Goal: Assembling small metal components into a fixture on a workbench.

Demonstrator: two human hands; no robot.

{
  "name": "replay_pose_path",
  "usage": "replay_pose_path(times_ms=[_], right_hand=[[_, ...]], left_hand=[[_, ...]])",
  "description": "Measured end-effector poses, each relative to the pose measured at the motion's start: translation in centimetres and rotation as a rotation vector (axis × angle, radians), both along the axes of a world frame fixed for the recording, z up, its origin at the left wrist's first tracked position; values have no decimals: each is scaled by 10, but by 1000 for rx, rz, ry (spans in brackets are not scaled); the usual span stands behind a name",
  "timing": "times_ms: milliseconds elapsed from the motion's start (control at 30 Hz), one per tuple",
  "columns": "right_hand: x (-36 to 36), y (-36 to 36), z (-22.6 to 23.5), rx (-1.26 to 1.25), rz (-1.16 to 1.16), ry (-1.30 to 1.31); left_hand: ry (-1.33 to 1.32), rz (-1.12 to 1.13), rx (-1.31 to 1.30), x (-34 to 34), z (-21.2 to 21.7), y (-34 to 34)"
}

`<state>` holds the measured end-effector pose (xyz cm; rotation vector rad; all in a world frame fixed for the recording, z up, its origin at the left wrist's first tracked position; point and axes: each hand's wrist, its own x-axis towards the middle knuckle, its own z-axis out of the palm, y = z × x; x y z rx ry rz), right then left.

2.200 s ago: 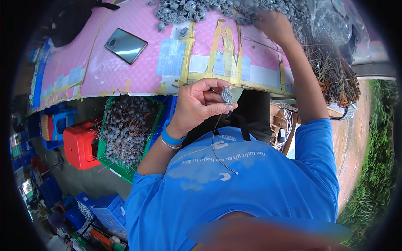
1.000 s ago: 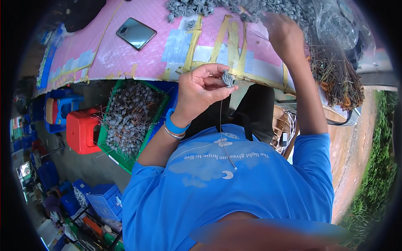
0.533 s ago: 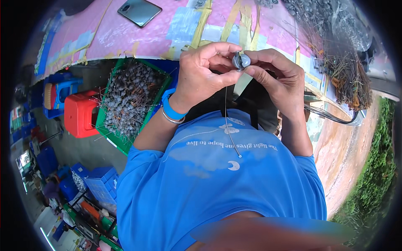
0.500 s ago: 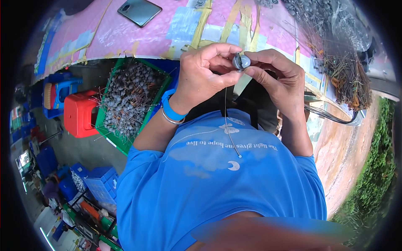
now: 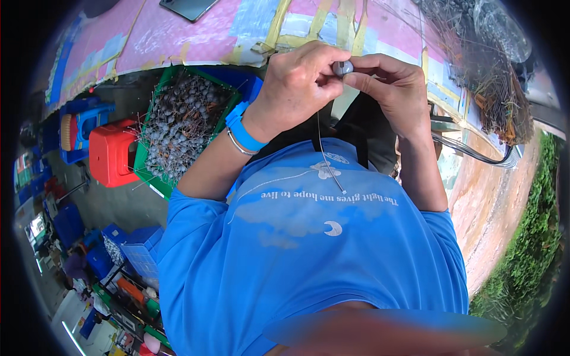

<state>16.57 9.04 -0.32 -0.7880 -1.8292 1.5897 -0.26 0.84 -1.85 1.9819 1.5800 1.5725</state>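
A small round grey plastic piece (image 5: 342, 69) is pinched between my two hands, above the near edge of the table. My left hand (image 5: 300, 86), with a blue band at the wrist, closes its fingertips on the piece's left side. My right hand (image 5: 389, 89) grips it from the right between thumb and fingers. Below my left hand hangs a thin cable (image 5: 321, 139), ending in a small white connector (image 5: 344, 191) in front of my shirt. Where the cable meets the piece is hidden by my fingers.
The table (image 5: 178, 41) has a pink, taped cover; a phone (image 5: 189, 7) lies at its far edge. Left below stands a green crate (image 5: 142, 159) of similar grey balls with wires, beside a red stool (image 5: 111, 153). Bundled cables (image 5: 504, 113) lie at the right.
Both hands have moved slightly farther away with the grey piece. A dark gap seen in it earlier no longer shows. The cable's end has swung a little farther off.
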Motion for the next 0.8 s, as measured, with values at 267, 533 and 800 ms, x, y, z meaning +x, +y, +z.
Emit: replay_pose_path(times_ms=[267, 533, 800], right_hand=[[16, 12, -12, -411, 138, 332], [6, 13, -15, -427, 171, 523], [-8, 0, -19, -407, -21, 555]], left_hand=[[-379, -180, -84, 10, 14, 2], [-375, -109, -76, 23, 32, -3], [-374, -21, -38, 12, 21, 4]])
